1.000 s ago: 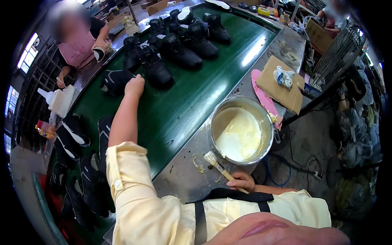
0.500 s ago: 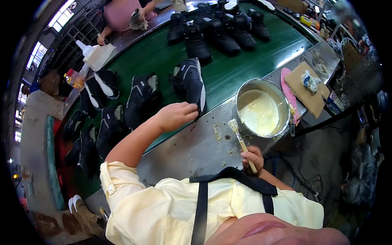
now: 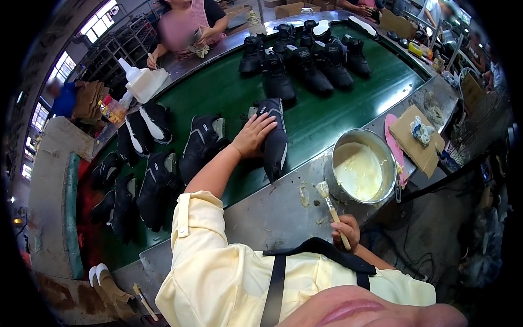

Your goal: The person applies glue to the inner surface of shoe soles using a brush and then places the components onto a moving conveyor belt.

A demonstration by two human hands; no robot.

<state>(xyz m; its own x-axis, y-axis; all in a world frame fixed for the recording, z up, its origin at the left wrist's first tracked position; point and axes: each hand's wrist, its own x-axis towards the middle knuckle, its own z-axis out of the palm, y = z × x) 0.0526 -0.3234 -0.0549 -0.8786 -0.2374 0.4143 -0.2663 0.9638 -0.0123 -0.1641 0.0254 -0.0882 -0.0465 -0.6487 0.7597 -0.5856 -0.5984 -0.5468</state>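
Observation:
My left hand [image 3: 252,135] lies flat on a black shoe upper [image 3: 272,137] that rests on the green conveyor belt [image 3: 338,114], fingers spread over it. Near the front edge of the grey metal bench [image 3: 272,210], my right hand [image 3: 345,230] grips the wooden handle of a glue brush [image 3: 331,208], bristles up and pointing toward a round metal pot [image 3: 362,166] of pale yellow glue. Another black upper [image 3: 202,143] lies just left of my left hand.
Several black shoe uppers lie along the belt at left [image 3: 147,188] and far right [image 3: 305,60]. A person in pink [image 3: 188,27] works across the belt beside a white bottle [image 3: 143,82]. A cardboard sheet with a rag [image 3: 417,136] and a pink insole [image 3: 393,144] lie right of the pot.
My left hand has reached out from the bench edge onto the black upper on the belt. The uppers have travelled left along the belt. My right hand still holds the brush.

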